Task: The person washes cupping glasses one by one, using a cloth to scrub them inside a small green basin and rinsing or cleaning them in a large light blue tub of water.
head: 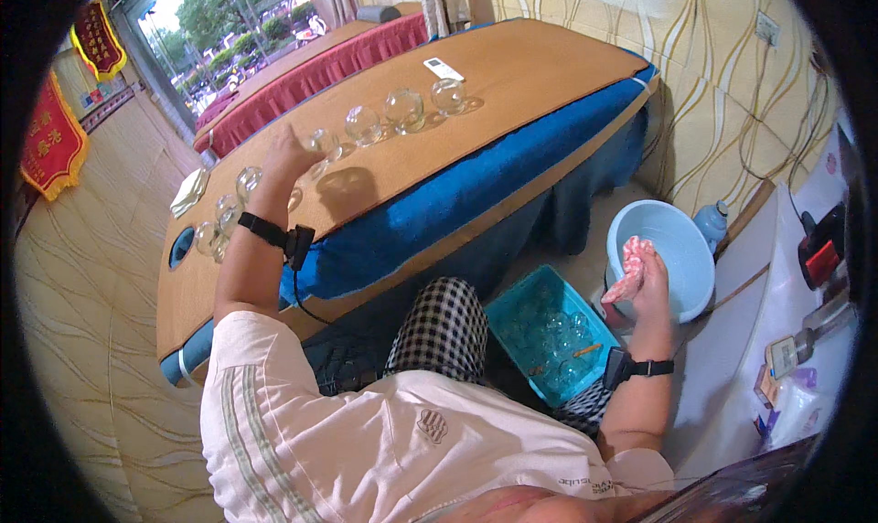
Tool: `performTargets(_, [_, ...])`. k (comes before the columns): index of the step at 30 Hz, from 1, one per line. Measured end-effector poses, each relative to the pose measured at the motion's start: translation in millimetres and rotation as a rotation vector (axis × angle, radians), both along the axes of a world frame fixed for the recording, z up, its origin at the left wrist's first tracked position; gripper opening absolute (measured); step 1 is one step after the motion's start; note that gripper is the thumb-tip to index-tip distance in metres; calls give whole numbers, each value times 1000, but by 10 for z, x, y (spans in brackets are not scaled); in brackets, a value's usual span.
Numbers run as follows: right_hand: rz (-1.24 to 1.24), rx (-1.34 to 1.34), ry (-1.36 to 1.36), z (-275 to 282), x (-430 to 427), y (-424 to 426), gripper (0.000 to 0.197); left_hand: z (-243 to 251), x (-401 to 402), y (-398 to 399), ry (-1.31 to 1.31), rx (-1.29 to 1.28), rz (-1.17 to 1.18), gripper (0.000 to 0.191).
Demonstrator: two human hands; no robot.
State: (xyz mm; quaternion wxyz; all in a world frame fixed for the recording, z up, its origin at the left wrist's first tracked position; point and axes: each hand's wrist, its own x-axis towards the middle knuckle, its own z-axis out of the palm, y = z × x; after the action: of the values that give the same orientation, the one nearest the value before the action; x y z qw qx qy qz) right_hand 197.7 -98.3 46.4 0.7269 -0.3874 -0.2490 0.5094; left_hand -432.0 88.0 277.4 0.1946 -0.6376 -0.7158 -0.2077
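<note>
My left hand [291,151] reaches over the treatment table [542,60], its thumb side against or just beside a small clear glass cup [324,141]. The fingers are partly hidden, so a grip on that cup cannot be made out. In line with it, further right, stand three rounder glass cups, the largest [405,110] in the middle. Several more glass cups [228,211] cluster by my left forearm. My right hand [651,286] grips a crumpled red-and-white cloth [632,266] above the near side of a light blue plastic basin [686,262].
A teal plastic bin [507,300] holding several glass cups sits beside my checked trouser leg. A white remote control [444,69] and a folded pale cloth [190,192] lie on the table, near whose left end is a face hole [182,245]. A blue bottle [710,221] stands behind the basin.
</note>
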Motion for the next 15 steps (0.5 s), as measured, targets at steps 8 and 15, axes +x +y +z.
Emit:
performTargets(8, [-13, 2, 20, 70, -102, -44, 18, -367, -64, 205, 37, -243, 205, 100])
performTargets(15, [-64, -4, -37, 227, -72, -36, 25, -300, 1616, -190, 10, 173, -613, 58])
